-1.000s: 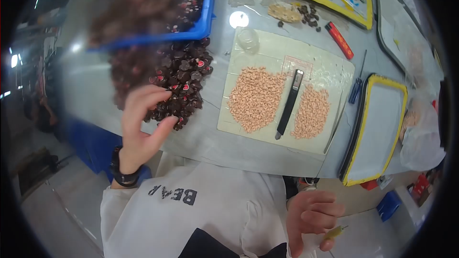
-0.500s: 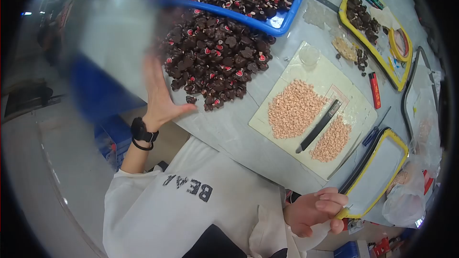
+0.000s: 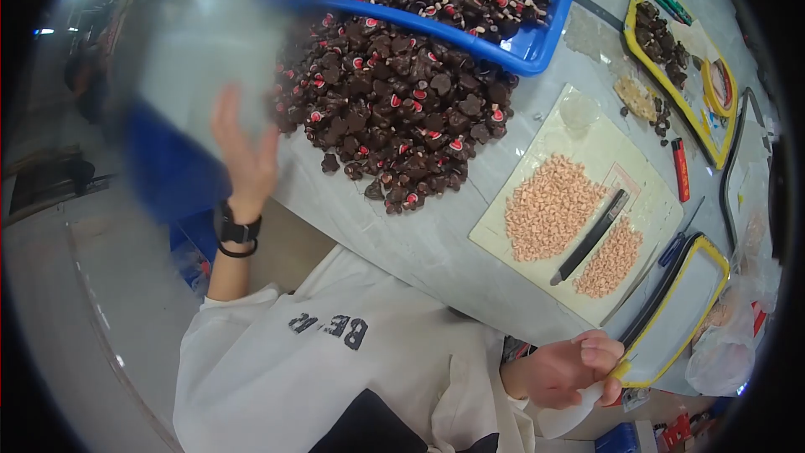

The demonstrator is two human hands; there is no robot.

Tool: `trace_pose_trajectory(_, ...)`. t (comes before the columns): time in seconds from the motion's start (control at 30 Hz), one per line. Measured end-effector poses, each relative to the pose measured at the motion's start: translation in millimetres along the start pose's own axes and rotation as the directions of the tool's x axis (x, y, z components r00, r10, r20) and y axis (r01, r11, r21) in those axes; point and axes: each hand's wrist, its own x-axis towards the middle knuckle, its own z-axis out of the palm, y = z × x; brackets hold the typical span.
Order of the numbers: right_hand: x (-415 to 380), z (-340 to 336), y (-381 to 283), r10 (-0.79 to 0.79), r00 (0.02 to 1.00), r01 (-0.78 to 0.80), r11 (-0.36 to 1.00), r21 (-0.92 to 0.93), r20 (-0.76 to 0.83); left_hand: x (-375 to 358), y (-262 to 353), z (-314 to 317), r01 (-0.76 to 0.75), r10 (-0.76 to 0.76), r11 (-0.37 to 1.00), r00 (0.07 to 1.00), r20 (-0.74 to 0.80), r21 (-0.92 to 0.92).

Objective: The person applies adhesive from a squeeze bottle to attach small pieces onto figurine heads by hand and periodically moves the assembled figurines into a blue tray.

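Observation:
My left hand [image 3: 243, 155], a dark band [image 3: 240, 231] on its wrist, is held up left of a heap of small dark brown moulded pieces [image 3: 394, 109], some with red round faces. Its fingers are apart, and nothing shows in them. A blur in the view partly veils the fingertips. Low on the right, my right hand [image 3: 570, 369] has curled fingers, apparently around a whitish translucent plastic piece [image 3: 573, 418] whose kind I cannot make out. Beside that hand lies a yellow-rimmed tray [image 3: 719, 281].
A blue tray [image 3: 537, 59] of similar dark pieces stands behind the heap. Small pinkish pieces [image 3: 549, 210] and a black knife-like tool [image 3: 591, 237] lie on a pale board [image 3: 495, 231]. Farther right are a red marker-like stick [image 3: 680, 169] and another yellow-rimmed tray [image 3: 662, 75].
My left hand has moved left, away from the heap. My right hand's fingers have curled further, and the whitish piece shows more clearly. The table has shifted rightward in view.

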Motion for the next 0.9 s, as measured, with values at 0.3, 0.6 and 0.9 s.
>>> trace_pose_trajectory(0.3,-15.1,21.9,-13.7,-0.042,0.999,0.042,0.999,0.034,-0.018,15.3,-101.7,13.0,0.625,-0.329,0.702,0.710,0.623,-0.342)
trace_pose_trajectory(0.6,-23.1,30.5,-22.0,-0.025,0.993,0.016,0.996,0.084,0.113,18.6,-112.9,25.0,0.413,-0.199,0.862,0.809,0.553,-0.293)
trace_pose_trajectory(0.9,-21.1,27.6,-14.2,0.013,0.990,-0.026,0.996,0.089,0.140,12.6,-141.4,29.1,0.405,-0.221,0.878,0.817,0.532,-0.256)
